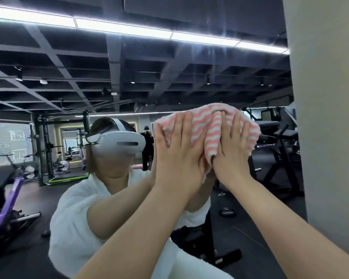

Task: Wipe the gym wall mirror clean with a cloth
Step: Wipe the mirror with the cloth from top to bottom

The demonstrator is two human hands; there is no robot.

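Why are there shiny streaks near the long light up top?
Head view: the ceiling light strip glares off the mirror, and streaks on the glass smear that glow downward. Both hands, left and right, press the cloth lower down. Straight lines bend: wide-angle lens.

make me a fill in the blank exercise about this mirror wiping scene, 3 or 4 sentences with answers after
1. The cloth has white and ____ stripes.
2. The left hand and right hand both press the cloth flat against the ____.
3. The number of hands on the cloth is ____.
4. The wall beside the mirror stands on its ____ side.

Missing words: pink; mirror; two; right
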